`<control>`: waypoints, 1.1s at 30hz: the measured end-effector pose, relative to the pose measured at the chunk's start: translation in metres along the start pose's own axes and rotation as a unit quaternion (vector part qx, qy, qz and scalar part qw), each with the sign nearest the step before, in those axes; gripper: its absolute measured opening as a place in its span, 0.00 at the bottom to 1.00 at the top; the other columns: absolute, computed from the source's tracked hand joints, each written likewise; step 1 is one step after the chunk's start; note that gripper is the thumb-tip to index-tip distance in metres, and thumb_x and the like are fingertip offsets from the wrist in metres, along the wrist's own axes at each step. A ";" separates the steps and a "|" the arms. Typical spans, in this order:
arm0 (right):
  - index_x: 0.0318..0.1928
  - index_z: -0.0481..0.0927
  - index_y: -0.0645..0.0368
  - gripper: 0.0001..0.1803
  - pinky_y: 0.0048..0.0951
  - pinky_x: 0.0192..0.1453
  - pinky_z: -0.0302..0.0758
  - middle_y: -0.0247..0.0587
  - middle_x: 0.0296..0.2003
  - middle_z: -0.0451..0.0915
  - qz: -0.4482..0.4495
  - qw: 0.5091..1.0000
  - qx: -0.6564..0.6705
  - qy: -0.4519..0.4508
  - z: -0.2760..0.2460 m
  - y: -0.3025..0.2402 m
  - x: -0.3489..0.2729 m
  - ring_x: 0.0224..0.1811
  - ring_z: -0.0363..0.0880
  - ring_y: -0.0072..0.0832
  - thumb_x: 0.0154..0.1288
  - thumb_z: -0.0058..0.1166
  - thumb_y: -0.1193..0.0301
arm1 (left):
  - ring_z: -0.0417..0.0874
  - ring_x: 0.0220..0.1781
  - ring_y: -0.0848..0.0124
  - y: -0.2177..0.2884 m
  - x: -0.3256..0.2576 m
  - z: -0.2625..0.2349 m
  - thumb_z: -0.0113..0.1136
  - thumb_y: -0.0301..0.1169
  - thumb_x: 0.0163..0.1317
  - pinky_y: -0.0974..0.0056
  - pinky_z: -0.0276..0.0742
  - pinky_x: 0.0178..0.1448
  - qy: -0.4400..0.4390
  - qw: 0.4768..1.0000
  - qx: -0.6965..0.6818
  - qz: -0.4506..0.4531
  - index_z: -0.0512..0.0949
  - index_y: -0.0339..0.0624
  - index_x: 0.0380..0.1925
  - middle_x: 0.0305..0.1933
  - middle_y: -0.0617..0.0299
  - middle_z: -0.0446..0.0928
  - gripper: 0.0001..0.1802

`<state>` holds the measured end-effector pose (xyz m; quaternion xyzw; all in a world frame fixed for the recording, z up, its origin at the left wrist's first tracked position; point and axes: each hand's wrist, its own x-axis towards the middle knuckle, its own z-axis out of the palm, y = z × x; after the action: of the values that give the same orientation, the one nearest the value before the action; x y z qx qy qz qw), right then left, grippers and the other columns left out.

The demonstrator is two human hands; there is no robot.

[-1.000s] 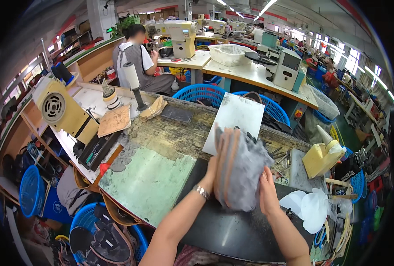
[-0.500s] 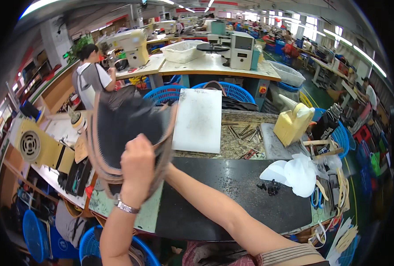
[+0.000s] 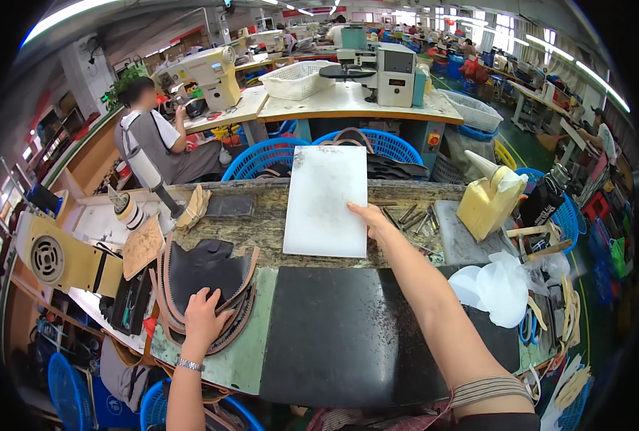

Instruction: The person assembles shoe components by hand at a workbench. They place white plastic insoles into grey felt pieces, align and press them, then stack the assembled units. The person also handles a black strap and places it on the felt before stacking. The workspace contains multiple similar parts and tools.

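A stack of curved dark leather pieces (image 3: 222, 269) with brown stitched edges lies on the left of the bench. My left hand (image 3: 204, 316) rests on it, fingers spread and thumb apart. My right hand (image 3: 370, 218) is at the right edge of a white rectangular board (image 3: 327, 194). Its thumb and a finger lie along that edge, and the other fingers are mostly hidden. In front of the board is a flat black mat (image 3: 348, 337), which neither hand touches.
Metal punches (image 3: 409, 215) lie right of the board, beside a yellowish container (image 3: 488, 205). White plastic scraps (image 3: 495, 287) sit on the mat's right side. Blue baskets (image 3: 265, 154) stand behind the bench. A seated person (image 3: 158, 136) is at the far left.
The leather pieces, held up before, now lie on the bench at the left. My left hand has lowered and spread on them; my right hand has moved to the white board's edge.
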<state>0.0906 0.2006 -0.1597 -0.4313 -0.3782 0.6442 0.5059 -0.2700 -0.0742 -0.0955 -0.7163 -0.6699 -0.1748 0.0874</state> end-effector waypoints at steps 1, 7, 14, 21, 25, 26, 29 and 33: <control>0.47 0.74 0.70 0.22 0.45 0.47 0.77 0.52 0.43 0.79 0.017 1.000 0.018 -0.015 0.004 -0.002 -0.005 0.43 0.79 0.41 0.57 0.60 0.67 | 0.73 0.47 0.53 -0.001 -0.001 -0.001 0.70 0.35 0.42 0.55 0.71 0.50 0.010 1.000 -0.003 -0.001 0.77 0.37 0.43 0.48 0.50 0.73 0.26; 0.48 0.71 0.74 0.22 0.47 0.43 0.80 0.54 0.41 0.78 0.135 0.987 0.086 -0.013 0.013 -0.027 -0.090 0.39 0.81 0.42 0.59 0.57 0.69 | 0.74 0.42 0.53 -0.005 -0.007 0.007 0.62 0.26 0.48 0.56 0.72 0.47 0.037 0.997 0.009 0.062 0.77 0.34 0.38 0.40 0.50 0.75 0.15; 0.46 0.74 0.70 0.22 0.37 0.39 0.79 0.49 0.39 0.79 0.175 0.984 -0.023 -0.008 -0.015 0.005 -0.241 0.37 0.80 0.34 0.56 0.61 0.67 | 0.74 0.30 0.60 -0.008 0.000 -0.003 0.55 0.25 0.58 0.61 0.68 0.36 0.146 0.981 -0.090 -0.088 0.72 0.34 0.23 0.24 0.55 0.71 0.07; 0.39 0.77 0.68 0.29 0.32 0.41 0.76 0.49 0.33 0.80 0.185 0.918 -0.324 -0.137 -0.043 0.002 -0.277 0.36 0.80 0.32 0.56 0.56 0.50 | 0.70 0.46 0.54 -0.005 0.005 0.005 0.64 0.21 0.42 0.58 0.66 0.51 0.019 0.997 -0.074 -0.009 0.73 0.36 0.34 0.40 0.52 0.71 0.16; 0.32 0.81 0.62 0.34 0.42 0.39 0.76 0.52 0.27 0.80 0.051 0.711 -0.672 -0.201 -0.060 -0.046 -0.281 0.34 0.80 0.46 0.59 0.42 0.39 | 0.71 0.37 0.56 -0.008 0.006 0.003 0.58 0.15 0.43 0.60 0.67 0.43 -0.008 0.992 -0.124 0.015 0.69 0.32 0.26 0.30 0.53 0.68 0.09; 0.32 0.82 0.60 0.32 0.44 0.38 0.75 0.52 0.28 0.80 -0.004 0.693 -0.699 -0.179 -0.072 -0.062 -0.278 0.34 0.80 0.46 0.60 0.43 0.41 | 0.71 0.36 0.55 -0.011 0.004 0.002 0.56 0.14 0.43 0.59 0.66 0.42 0.006 0.994 -0.110 0.027 0.68 0.32 0.26 0.29 0.52 0.67 0.09; 0.33 0.83 0.52 0.09 0.33 0.38 0.75 0.41 0.30 0.82 -0.209 0.777 -0.593 0.029 -0.198 -0.121 -0.233 0.33 0.80 0.37 0.55 0.55 0.64 | 0.72 0.35 0.58 -0.026 0.002 0.008 0.51 0.18 0.56 0.62 0.68 0.43 0.057 0.985 -0.152 -0.058 0.67 0.32 0.28 0.31 0.52 0.70 0.03; 0.36 0.83 0.54 0.13 0.36 0.41 0.76 0.43 0.31 0.82 0.075 0.534 -0.827 0.161 -0.332 -0.212 -0.230 0.35 0.81 0.39 0.48 0.58 0.65 | 0.74 0.40 0.58 -0.006 0.011 -0.034 0.46 0.23 0.65 0.65 0.69 0.48 0.183 0.980 -0.070 -0.036 0.69 0.31 0.37 0.37 0.49 0.73 0.05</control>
<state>0.4977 0.0355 -0.0373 -0.7805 -0.6208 0.0002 -0.0741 -0.2805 -0.0755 -0.0607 -0.6523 -0.6538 -0.3521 0.1520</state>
